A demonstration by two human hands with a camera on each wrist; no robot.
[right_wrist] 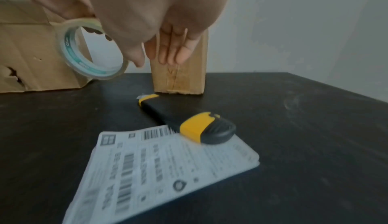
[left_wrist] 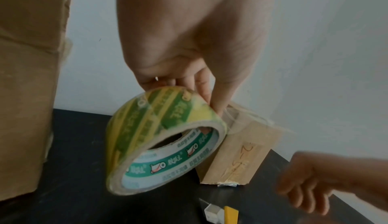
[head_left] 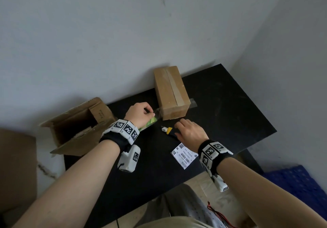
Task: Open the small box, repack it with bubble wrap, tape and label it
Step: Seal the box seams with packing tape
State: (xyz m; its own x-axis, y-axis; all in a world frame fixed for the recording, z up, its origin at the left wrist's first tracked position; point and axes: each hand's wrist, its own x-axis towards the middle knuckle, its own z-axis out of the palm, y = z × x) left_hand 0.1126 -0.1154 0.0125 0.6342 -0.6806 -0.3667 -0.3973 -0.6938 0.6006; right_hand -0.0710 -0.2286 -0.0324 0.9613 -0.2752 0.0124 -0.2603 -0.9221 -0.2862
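A small brown cardboard box lies on the black table, with a strip of tape along its top. My left hand grips a green and yellow tape roll just left of the box; clear tape stretches from the roll to the box's near end. My right hand hovers with straight fingers over a yellow and black utility knife. A white shipping label lies close to my right wrist.
A larger open cardboard box stands at the table's left end. Grey walls border the table behind and to the right. A blue crate sits on the floor at lower right.
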